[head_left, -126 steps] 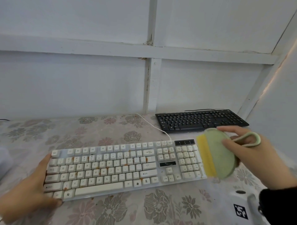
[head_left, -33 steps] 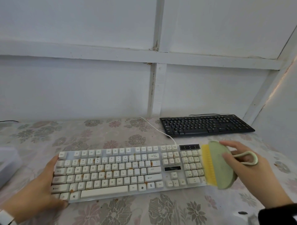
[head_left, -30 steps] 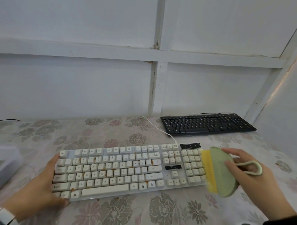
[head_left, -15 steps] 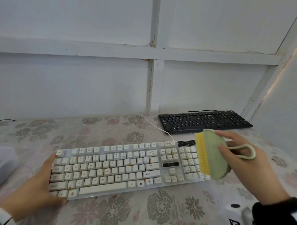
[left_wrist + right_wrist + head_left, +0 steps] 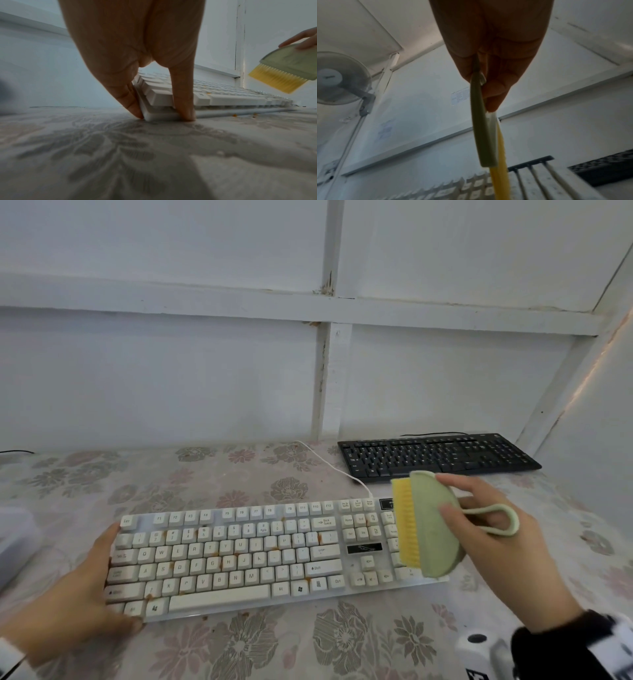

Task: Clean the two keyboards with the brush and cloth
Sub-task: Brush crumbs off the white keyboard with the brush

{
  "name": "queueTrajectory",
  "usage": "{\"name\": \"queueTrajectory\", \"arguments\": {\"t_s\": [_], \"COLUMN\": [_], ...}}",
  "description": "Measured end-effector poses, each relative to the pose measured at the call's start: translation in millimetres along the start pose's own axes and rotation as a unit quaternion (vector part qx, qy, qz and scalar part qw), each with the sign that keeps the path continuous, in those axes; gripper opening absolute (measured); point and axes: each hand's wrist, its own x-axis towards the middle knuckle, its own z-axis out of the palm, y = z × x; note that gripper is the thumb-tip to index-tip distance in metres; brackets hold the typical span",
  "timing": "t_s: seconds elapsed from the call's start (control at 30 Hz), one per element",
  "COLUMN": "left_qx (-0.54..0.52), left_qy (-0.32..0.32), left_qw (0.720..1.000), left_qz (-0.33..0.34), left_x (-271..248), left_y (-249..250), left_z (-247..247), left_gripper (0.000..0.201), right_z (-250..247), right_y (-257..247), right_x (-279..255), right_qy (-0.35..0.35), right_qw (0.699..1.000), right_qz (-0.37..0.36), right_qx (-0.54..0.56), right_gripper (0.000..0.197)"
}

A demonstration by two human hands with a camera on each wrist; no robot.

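A white keyboard [image 5: 239, 553] with orange stains between its keys lies on the floral table cover. My left hand [image 5: 113, 577] pinches its left front corner between thumb and fingers [image 5: 133, 104]. My right hand [image 5: 448, 496] grips a flat green brush [image 5: 431, 525] with yellow bristles [image 5: 406, 529] and a loop handle. The brush hangs over the number pad at the keyboard's right end, bristles pointing left. In the left wrist view the brush [image 5: 288, 67] is clear of the keys. A black keyboard [image 5: 435, 455] lies behind, near the wall. No cloth is in view.
A white cable [image 5: 329, 463] runs from the white keyboard back to the wall. A white box [image 5: 13, 546] sits at the left edge. Orange crumbs [image 5: 234, 115] lie on the table in front of the keyboard. Walls close the back and right sides.
The brush rose from the keyboard's right front edge and moved left and back over the number pad. My left hand has kept its hold on the corner.
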Motion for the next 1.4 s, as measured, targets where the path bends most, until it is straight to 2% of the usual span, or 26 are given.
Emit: {"name": "queueTrajectory", "arguments": {"t_s": [0.17,0.3,0.57,0.67,0.8,0.97,1.07,1.17,1.23,1.33,1.4], "left_qx": [-0.011,-0.053,-0.083,-0.098,-0.109,-0.082,-0.061,-0.075,-0.090,-0.084,-0.085], "left_qy": [0.000,0.036,0.057,0.062,0.069,0.063,0.072,0.063,0.057,0.048,0.049], "left_qw": [1.000,0.998,0.994,0.993,0.991,0.995,0.995,0.995,0.994,0.995,0.995], "left_qz": [-0.007,-0.023,-0.033,-0.033,-0.026,-0.009,-0.016,-0.011,-0.011,-0.020,-0.020], "left_x": [-1.7,7.9,10.6,11.7,20.6,23.8,15.6,19.3,23.1,19.9,21.0], "left_y": [2.8,-14.1,-11.6,-10.7,-28.0,-31.9,-18.6,-25.4,-31.0,-25.5,-25.4], "left_z": [0.5,1.5,3.2,3.5,8.2,10.1,6.7,7.2,8.2,8.7,8.4], "left_gripper": [0.147,0.152,0.133,0.129,0.141,0.143,0.134,0.136,0.144,0.142,0.143], "right_z": [22.8,31.2,16.1,1.4,3.9,29.5,34.6,36.1,33.4,18.9,7.0], "right_y": [-1.1,11.1,5.5,-7.3,-16.2,-5.4,6.4,11.4,11.0,5.7,-1.5], "right_x": [22.7,21.4,-2.1,4.2,21.2,27.8,23.2,12.1,3.6,-1.5,1.8], "right_qy": [-0.035,-0.067,-0.170,-0.125,-0.071,-0.076,-0.076,-0.115,-0.155,-0.208,-0.214], "right_qw": [0.998,0.992,0.976,0.989,0.997,0.993,0.991,0.984,0.979,0.971,0.970], "right_qz": [-0.001,0.020,0.047,0.048,0.009,0.006,0.016,0.000,0.014,0.050,0.057], "right_qx": [-0.047,-0.104,-0.126,-0.068,-0.042,-0.093,-0.106,-0.138,-0.130,-0.104,-0.099], "right_gripper": [0.026,0.027,0.029,0.033,0.029,0.025,0.024,0.023,0.025,0.030,0.032]}}
